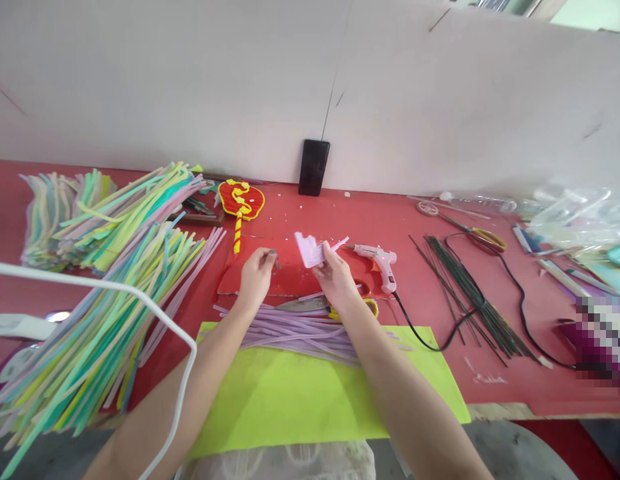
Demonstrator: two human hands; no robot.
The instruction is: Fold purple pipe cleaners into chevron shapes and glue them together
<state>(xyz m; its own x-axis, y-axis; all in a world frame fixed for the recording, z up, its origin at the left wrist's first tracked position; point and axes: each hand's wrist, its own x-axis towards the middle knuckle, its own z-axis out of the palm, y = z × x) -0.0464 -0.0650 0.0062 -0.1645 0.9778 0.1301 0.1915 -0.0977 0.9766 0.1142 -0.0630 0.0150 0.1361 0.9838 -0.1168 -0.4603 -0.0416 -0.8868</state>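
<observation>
My right hand point(333, 268) grips a small flat lilac piece point(310, 251) with a jagged edge, apparently made of pipe cleaners. A short strip sticks out to its right. To its left, my left hand point(257, 270) is closed in a pinch, and whatever its fingertips may hold is too small to make out. Both hands are above a bright red board point(285, 280). Below them lies a bundle of lilac pipe cleaners point(295, 337). Scissors with yellow handles point(305, 305) rest on that bundle, partly hidden by my right forearm. A pink glue gun point(380, 260) lies right of my right hand.
Multicoloured pipe cleaners point(105, 313) heap on the left, with a white cable point(185, 373) in front. A red-and-yellow fan-shaped craft point(241, 200) and a phone point(314, 167) are at the back. Dark stems point(465, 300), gold-handled scissors point(483, 238) and plastic wrap point(565, 217) occupy the right. A lime-green sheet point(290, 407) lies in front.
</observation>
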